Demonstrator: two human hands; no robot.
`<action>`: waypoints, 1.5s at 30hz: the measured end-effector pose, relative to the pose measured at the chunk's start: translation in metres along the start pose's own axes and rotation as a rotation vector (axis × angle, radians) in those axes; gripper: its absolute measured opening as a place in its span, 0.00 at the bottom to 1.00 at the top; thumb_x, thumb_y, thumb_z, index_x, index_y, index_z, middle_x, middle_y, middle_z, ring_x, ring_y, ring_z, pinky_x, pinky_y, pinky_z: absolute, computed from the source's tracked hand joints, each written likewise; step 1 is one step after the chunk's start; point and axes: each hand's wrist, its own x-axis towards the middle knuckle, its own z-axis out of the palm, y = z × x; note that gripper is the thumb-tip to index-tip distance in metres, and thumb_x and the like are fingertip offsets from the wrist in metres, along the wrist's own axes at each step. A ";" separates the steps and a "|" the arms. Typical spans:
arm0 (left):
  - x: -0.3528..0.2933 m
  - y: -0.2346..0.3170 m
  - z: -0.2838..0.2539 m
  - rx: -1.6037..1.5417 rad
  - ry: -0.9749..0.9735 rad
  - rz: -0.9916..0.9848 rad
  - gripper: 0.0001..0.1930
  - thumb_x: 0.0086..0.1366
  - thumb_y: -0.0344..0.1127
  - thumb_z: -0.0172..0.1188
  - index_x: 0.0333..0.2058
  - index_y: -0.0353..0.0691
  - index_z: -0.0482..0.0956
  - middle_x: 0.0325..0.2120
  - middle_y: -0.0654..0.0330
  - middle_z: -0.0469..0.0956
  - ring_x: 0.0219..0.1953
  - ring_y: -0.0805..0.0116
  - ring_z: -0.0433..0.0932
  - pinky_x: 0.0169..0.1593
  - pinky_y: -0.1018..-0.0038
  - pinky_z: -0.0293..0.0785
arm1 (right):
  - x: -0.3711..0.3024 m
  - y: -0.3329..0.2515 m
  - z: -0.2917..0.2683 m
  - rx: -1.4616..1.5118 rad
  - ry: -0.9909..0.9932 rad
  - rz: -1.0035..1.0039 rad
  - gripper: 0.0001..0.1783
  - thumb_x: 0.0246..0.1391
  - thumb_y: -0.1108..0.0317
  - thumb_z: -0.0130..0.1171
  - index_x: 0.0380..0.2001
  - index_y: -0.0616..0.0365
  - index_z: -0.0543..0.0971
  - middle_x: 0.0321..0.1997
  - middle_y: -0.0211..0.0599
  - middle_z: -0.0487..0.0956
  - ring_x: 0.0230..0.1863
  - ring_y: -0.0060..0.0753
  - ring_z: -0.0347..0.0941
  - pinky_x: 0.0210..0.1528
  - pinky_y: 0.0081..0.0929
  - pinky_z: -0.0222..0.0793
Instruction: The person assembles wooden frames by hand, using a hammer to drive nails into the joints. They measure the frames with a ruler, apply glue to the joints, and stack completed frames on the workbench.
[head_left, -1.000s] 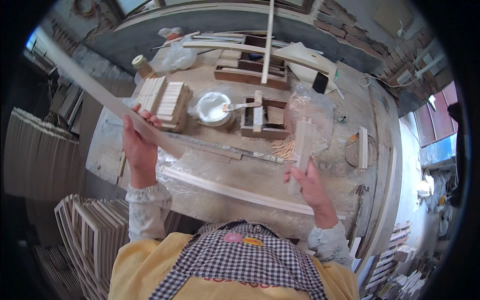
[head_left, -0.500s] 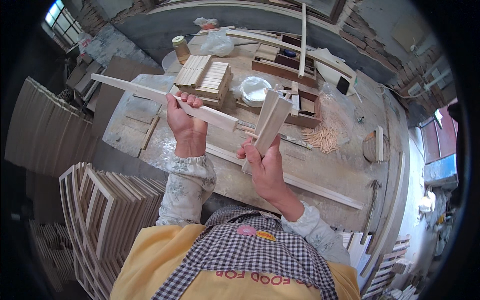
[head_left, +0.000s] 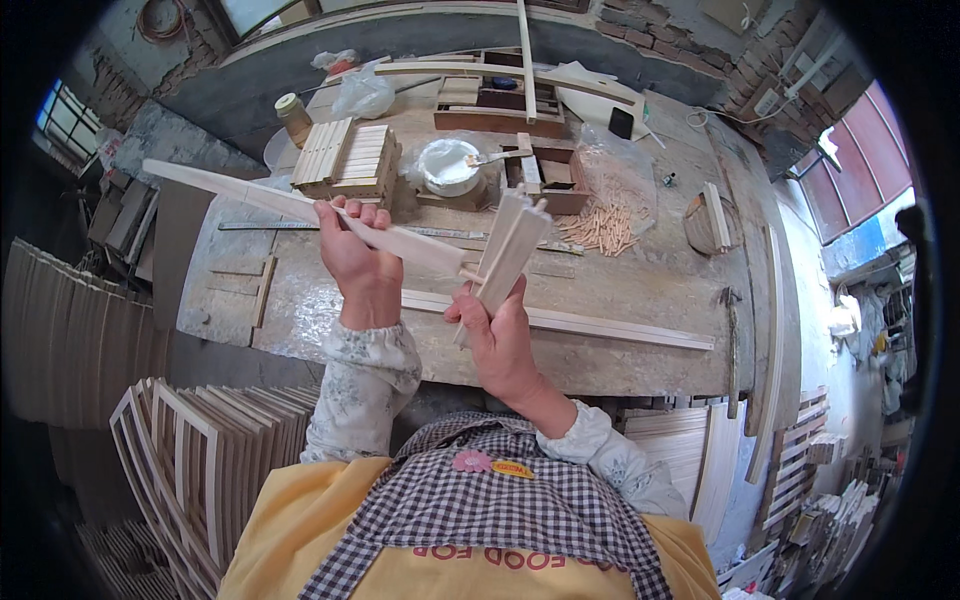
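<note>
Gripping a long pale wooden strip (head_left: 255,198), the left hand (head_left: 360,258) has its fingers folded over the upper edge, with the palm turned to the wearer. The strip is held in the air above the worktable (head_left: 620,370), sloping down from the far left toward the middle. The right hand (head_left: 497,335) is closed around a bundle of shorter wooden pieces (head_left: 512,245), which leans with its upper end away from the body and a little to the right. The near end of the strip comes close to the side of this bundle, and a small peg (head_left: 470,273) shows in between; whether the peg already enters the strip, I cannot tell. Under the hands, another long strip (head_left: 620,332) lies across the table. Behind the bundle stands a small brown box (head_left: 565,203), and to its left a pot of white paste (head_left: 448,165), with a brush (head_left: 497,157) reaching from the pot to the box. A heap of small wooden pegs (head_left: 605,230) is lying to the right of the bundle. On the left, behind the left hand, are stacked wooden blocks (head_left: 362,158), with a jar (head_left: 292,118) near them. Many wooden frames (head_left: 215,450) lean together at the lower left, beside the table.
</note>
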 end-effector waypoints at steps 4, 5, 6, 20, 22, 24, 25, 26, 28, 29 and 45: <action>-0.034 -0.010 0.016 0.057 -0.104 0.043 0.17 0.79 0.53 0.45 0.40 0.44 0.65 0.25 0.68 0.64 0.23 0.76 0.62 0.27 0.74 0.65 | -0.017 -0.008 -0.011 -0.088 0.010 0.000 0.21 0.72 0.64 0.50 0.54 0.66 0.56 0.37 0.46 0.79 0.34 0.32 0.79 0.40 0.32 0.76; -0.045 -0.018 0.022 0.070 -0.088 0.024 0.17 0.79 0.53 0.45 0.40 0.44 0.65 0.25 0.68 0.64 0.23 0.76 0.62 0.27 0.74 0.64 | -0.023 -0.006 -0.018 -0.067 0.008 0.006 0.22 0.71 0.64 0.50 0.55 0.66 0.55 0.37 0.46 0.79 0.34 0.32 0.80 0.40 0.32 0.76; -0.059 -0.029 0.028 0.083 -0.073 0.004 0.17 0.79 0.53 0.45 0.41 0.44 0.65 0.25 0.68 0.64 0.23 0.76 0.62 0.27 0.74 0.64 | -0.030 -0.005 -0.025 -0.037 0.042 0.014 0.21 0.72 0.64 0.50 0.55 0.66 0.56 0.38 0.45 0.79 0.35 0.32 0.80 0.40 0.31 0.76; -0.113 -0.046 0.069 0.606 -0.508 -0.087 0.24 0.78 0.49 0.47 0.51 0.30 0.76 0.39 0.54 0.83 0.39 0.72 0.80 0.44 0.77 0.75 | -0.349 0.139 -0.322 -0.439 0.685 0.463 0.20 0.70 0.64 0.52 0.58 0.65 0.66 0.40 0.40 0.78 0.41 0.29 0.77 0.43 0.28 0.75; -0.131 -0.062 0.060 0.773 -0.713 -0.211 0.22 0.77 0.47 0.50 0.50 0.31 0.77 0.41 0.54 0.82 0.41 0.70 0.80 0.45 0.74 0.77 | -0.386 0.125 -0.329 -0.324 0.932 0.648 0.19 0.67 0.64 0.57 0.53 0.63 0.66 0.35 0.35 0.76 0.32 0.24 0.73 0.32 0.24 0.72; -0.162 -0.091 0.037 0.933 -0.882 -0.379 0.17 0.74 0.41 0.55 0.47 0.31 0.79 0.44 0.54 0.82 0.42 0.71 0.80 0.43 0.72 0.79 | -0.399 0.109 -0.328 -0.215 0.939 0.674 0.18 0.66 0.63 0.58 0.50 0.62 0.67 0.33 0.33 0.75 0.28 0.22 0.71 0.29 0.23 0.70; -0.185 -0.108 0.025 0.992 -0.935 -0.513 0.13 0.73 0.37 0.58 0.47 0.33 0.81 0.45 0.56 0.82 0.43 0.71 0.80 0.45 0.73 0.78 | -0.399 0.097 -0.325 -0.160 0.956 0.683 0.18 0.66 0.63 0.59 0.49 0.62 0.67 0.32 0.32 0.75 0.26 0.21 0.70 0.27 0.23 0.70; -0.209 -0.124 0.008 0.972 -0.965 -0.596 0.11 0.72 0.32 0.59 0.47 0.33 0.81 0.46 0.57 0.82 0.43 0.72 0.80 0.47 0.74 0.78 | -0.389 0.088 -0.322 -0.228 0.904 0.682 0.18 0.66 0.62 0.60 0.48 0.62 0.67 0.31 0.32 0.74 0.25 0.20 0.70 0.26 0.24 0.69; -0.240 -0.154 -0.034 1.120 -1.132 -0.701 0.11 0.70 0.29 0.61 0.49 0.33 0.81 0.47 0.60 0.82 0.44 0.75 0.77 0.47 0.75 0.75 | -0.367 0.070 -0.315 -0.285 0.803 0.721 0.18 0.65 0.61 0.60 0.48 0.62 0.67 0.31 0.31 0.75 0.25 0.19 0.71 0.25 0.24 0.69; -0.253 -0.167 -0.050 1.119 -1.178 -0.856 0.12 0.70 0.30 0.63 0.49 0.33 0.81 0.45 0.62 0.82 0.44 0.77 0.76 0.46 0.76 0.74 | -0.360 0.067 -0.314 -0.273 0.759 0.750 0.18 0.66 0.61 0.60 0.48 0.62 0.67 0.31 0.31 0.75 0.26 0.19 0.72 0.26 0.23 0.70; -0.299 -0.236 -0.209 1.337 -1.569 -0.826 0.17 0.59 0.29 0.71 0.48 0.38 0.85 0.37 0.54 0.86 0.38 0.61 0.84 0.46 0.67 0.79 | -0.309 0.092 -0.247 -0.503 0.340 0.472 0.15 0.61 0.69 0.60 0.49 0.63 0.76 0.42 0.47 0.77 0.40 0.46 0.76 0.42 0.37 0.72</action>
